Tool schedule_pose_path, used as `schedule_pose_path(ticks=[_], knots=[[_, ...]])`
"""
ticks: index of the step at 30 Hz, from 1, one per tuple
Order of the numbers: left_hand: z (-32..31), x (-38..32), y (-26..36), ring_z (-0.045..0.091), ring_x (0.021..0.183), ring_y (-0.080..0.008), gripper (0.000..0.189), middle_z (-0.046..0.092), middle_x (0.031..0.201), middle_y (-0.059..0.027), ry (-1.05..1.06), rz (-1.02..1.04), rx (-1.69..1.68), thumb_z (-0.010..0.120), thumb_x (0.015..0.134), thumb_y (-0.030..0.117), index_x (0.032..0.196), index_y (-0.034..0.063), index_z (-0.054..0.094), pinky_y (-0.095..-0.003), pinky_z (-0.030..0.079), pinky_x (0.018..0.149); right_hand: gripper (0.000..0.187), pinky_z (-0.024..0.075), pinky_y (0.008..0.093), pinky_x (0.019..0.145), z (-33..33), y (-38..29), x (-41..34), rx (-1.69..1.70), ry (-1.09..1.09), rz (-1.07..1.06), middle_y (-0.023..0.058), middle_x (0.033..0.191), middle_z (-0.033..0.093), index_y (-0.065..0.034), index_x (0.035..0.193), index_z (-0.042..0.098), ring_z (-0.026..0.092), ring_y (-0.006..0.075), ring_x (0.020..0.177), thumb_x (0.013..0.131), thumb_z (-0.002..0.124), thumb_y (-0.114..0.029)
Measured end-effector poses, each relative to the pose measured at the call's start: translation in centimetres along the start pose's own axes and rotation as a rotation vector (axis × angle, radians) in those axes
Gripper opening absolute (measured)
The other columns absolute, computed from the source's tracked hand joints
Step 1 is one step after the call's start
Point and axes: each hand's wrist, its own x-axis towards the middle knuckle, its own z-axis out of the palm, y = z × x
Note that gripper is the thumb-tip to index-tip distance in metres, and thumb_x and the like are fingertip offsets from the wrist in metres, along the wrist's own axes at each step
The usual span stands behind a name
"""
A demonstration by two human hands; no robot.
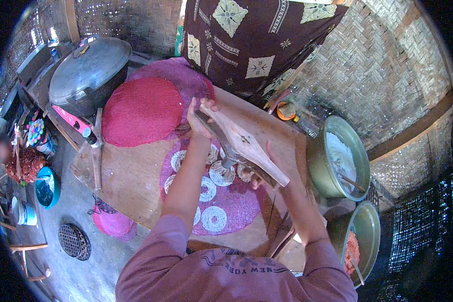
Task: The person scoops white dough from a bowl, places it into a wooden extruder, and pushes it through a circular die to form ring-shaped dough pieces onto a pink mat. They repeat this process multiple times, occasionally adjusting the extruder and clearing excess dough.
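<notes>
Both my hands hold a long wooden press-like tool (249, 145) made of two bars, aslant above the table. My left hand (202, 119) is wrapped around its upper end. At its lower end, my right hand (262, 177) has the fingers beneath the bar and the thumb raised beside it. A short round tube (227, 162) juts from the tool's lower side. Below lies a round pink mesh sheet (241, 207) with several pale ring-shaped pieces of dough or batter, one of them a ring (214, 219) near the front edge. My forearms and the tool hide part of the sheet.
Red and purple mesh rounds (143, 111) lie on the wooden table (128, 166) near a large lidded metal pot (90, 71). A wooden T-shaped tool (97, 162) rests at left. Basins of white (339, 158) and orange-pink stuff (352, 253) stand at right. A person (24, 162) is far left.
</notes>
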Motion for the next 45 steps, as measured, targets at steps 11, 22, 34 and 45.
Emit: schedule_pose_path(ticks=[11,22,34,45], knots=[[-0.4,-1.0,2.0,0.053,0.078,-0.02,0.024,0.054,0.079,-0.0024,-0.045,0.276,-0.041,0.052,0.095,0.034,0.085,0.0131,0.057,-0.0252,0.044,0.047,0.066,0.0435,0.0289,0.042,-0.6,7.2,3.6,-0.039,0.134,-0.088,-0.0007,0.071,0.058,-0.0095,0.135,0.045,0.041,0.0089,0.038,0.095,0.042,-0.062],[16.8,-6.9,8.3,0.044,0.055,-0.0156,0.041,0.049,0.062,0.0014,-0.062,0.493,0.351,0.047,0.096,0.046,0.07,0.0164,0.055,-0.0292,0.038,0.045,0.083,0.0357,0.0529,0.104,3.1,8.9,3.5,-1.806,0.788,-0.548,0.0279,0.129,0.049,-0.0066,0.141,0.04,0.045,0.0434,0.123,0.075,0.077,-0.04],[31.9,-25.9,13.1,0.054,0.041,-0.0119,0.056,0.056,0.051,0.0028,-0.386,0.662,1.091,0.039,0.098,0.056,0.061,0.0177,0.058,-0.0262,0.037,0.042,0.083,0.0354,0.0521,0.093,3.4,10.7,4.5,-1.649,0.862,-0.419,0.0127,0.126,0.056,-0.0098,0.132,0.047,0.051,0.0356,0.113,0.064,0.084,-0.04],[25.8,-28.7,18.0,0.062,0.105,-0.0361,0.066,0.065,0.106,-0.0171,0.539,1.408,1.113,0.036,0.093,0.06,0.101,0.0014,0.066,-0.0465,0.046,0.093,0.061,0.0398,0.0512,0.093,1.6,6.7,-6.9,-1.794,1.519,-0.592,0.0165,0.114,0.06,-0.0092,0.114,0.06,0.053,0.0374,0.113,0.068,0.081,-0.043]])
